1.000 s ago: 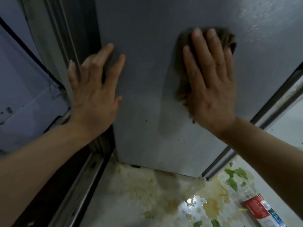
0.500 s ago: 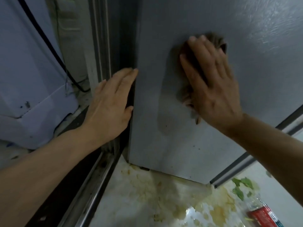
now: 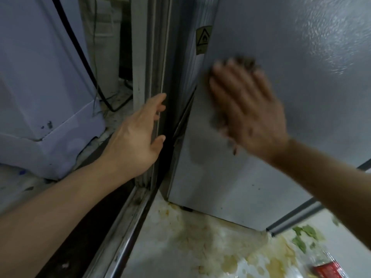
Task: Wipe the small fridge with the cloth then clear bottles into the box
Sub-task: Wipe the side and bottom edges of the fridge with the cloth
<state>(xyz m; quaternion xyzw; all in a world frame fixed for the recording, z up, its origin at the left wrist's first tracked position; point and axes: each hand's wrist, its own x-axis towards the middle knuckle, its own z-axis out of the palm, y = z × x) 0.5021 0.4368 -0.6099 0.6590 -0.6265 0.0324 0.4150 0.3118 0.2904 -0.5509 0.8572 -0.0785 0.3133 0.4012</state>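
At frame centre, the right hand [image 3: 249, 113] presses a brown cloth [image 3: 246, 64] flat against the grey fridge [image 3: 281, 47] side, fingers straight. The left hand [image 3: 138, 133], fingers relaxed and holding nothing, is beside the fridge's rear edge. A red-labelled bottle [image 3: 327, 266] lies lower right on the stained floor [image 3: 180, 247].

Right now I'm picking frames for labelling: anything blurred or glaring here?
Head view: the right hand and the cloth under it are motion-smeared; the left hand is sharper; glare speckles the fridge upper right; straight edges bow.
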